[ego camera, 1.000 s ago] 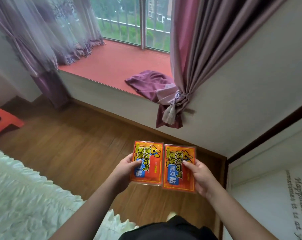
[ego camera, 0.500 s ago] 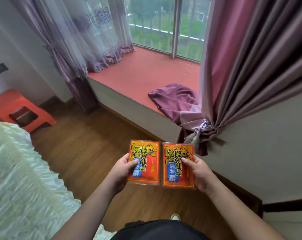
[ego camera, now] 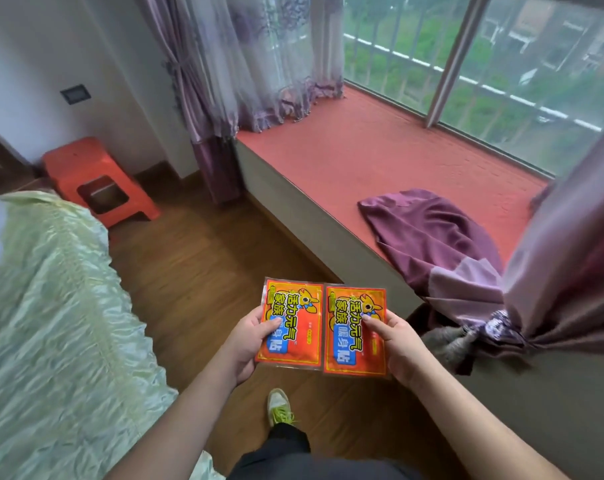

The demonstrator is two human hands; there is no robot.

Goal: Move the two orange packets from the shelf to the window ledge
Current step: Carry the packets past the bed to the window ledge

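A pale green satin bedspread (ego camera: 51,306) fills the left of the frame, and an orange plastic stool (ego camera: 96,181) is seen behind it at upper left. Low in the centre, the left hand (ego camera: 246,341) is closed on the left orange packet (ego camera: 291,323): the thumb is pressed on the printed face at its left edge, the fingers hidden beneath. Edge to edge with it, the right orange packet (ego camera: 355,332) is pinched by the right hand (ego camera: 395,344), thumb laid across its face, the packet reaching up and left of the grip. Both packets are held above the wooden floor (ego camera: 196,265). At upper right the red window ledge (ego camera: 380,161) is seen, a purple curtain tail (ego camera: 428,237) lying on it.
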